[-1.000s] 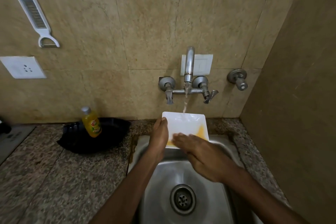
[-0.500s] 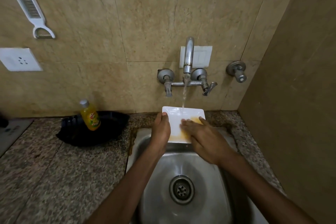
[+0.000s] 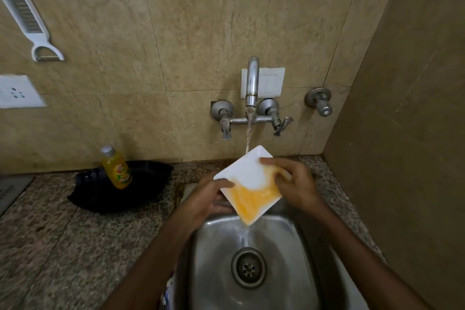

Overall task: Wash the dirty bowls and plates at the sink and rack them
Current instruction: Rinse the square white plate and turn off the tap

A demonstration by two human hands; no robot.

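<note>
A square white plate (image 3: 247, 173) smeared with orange-yellow residue is tilted over the steel sink (image 3: 284, 267), one corner pointing down. Water from the tap (image 3: 252, 80) hits its upper edge and runs off the low corner into the basin. My left hand (image 3: 210, 200) grips the plate's left edge with the thumb on top. My right hand (image 3: 294, 184) holds the right edge, fingers curled over the rim.
A yellow dish-soap bottle (image 3: 116, 168) stands in a black tray (image 3: 148, 184) on the granite counter (image 3: 75, 246) left of the sink. A white grater (image 3: 25, 15) hangs on the tiled wall. A side wall (image 3: 407, 133) closes in on the right.
The plate has turned from flat and square-on to tilted with a corner down. My right hand moved from rubbing its face to gripping its right edge. Water now drains off the corner.
</note>
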